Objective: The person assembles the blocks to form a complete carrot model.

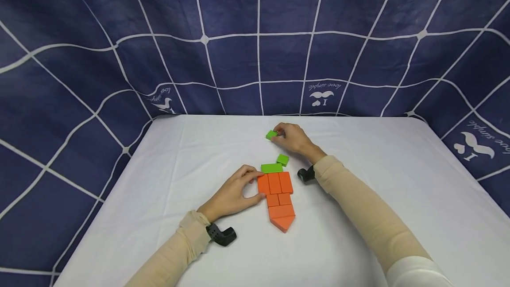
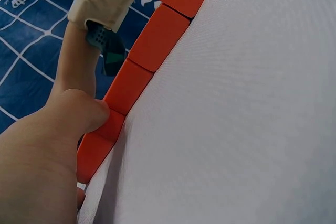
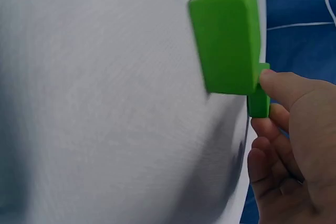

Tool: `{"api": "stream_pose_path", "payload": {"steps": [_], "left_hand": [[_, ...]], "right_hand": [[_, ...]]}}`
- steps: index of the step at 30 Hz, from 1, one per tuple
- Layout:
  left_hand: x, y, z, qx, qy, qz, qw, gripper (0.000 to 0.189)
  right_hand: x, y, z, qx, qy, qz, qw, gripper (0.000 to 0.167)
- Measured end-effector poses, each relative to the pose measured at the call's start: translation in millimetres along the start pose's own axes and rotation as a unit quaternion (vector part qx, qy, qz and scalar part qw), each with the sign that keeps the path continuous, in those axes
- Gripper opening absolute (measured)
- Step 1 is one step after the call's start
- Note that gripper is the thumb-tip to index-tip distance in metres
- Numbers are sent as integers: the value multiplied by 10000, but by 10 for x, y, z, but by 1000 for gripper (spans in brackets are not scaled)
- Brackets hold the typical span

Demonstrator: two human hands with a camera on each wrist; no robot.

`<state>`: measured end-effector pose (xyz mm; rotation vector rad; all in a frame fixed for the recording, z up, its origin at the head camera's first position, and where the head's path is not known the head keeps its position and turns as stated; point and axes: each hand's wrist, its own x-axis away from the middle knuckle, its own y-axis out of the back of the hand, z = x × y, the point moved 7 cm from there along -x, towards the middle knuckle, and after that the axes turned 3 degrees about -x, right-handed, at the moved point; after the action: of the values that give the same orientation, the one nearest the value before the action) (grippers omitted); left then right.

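Flat on the white table, several orange blocks (image 1: 281,211) form a shape with a pointed lower end. My left hand (image 1: 235,191) grips the leftmost orange block (image 1: 263,185) of the upper row, thumb at its near end and index finger at its far end. In the left wrist view, the thumb presses on the orange side. A long green block (image 1: 272,168) lies against the row's far side, and a small green block (image 1: 283,159) sits at its right corner. Farther back, my right hand (image 1: 294,137) pinches another small green block (image 1: 272,135) between thumb and fingers.
A white cloth covers the table (image 1: 191,154). Behind it and at both sides hangs a dark blue curtain (image 1: 231,61) with white lines. Each wrist carries a black camera mount, the left one (image 1: 222,235) low over the table.
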<state>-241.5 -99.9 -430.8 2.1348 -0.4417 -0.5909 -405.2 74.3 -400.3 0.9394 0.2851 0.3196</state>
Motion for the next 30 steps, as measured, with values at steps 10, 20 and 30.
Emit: {"api": "stream_pose_path", "payload": {"steps": [10,20,30], "left_hand": [[-16,26,-8,32,2,-47,10000,56],[-23,18,-18,54,-33,-32,10000,55],[-6,0,-5,62,-34,-33,10000,55]], "right_hand": [[118,-22,211,-402,844,529,9942,35],[271,-131,301,-428,1394,1069,9835,32],[377,-196,372,-427,1433,1327,9798,31]]}}
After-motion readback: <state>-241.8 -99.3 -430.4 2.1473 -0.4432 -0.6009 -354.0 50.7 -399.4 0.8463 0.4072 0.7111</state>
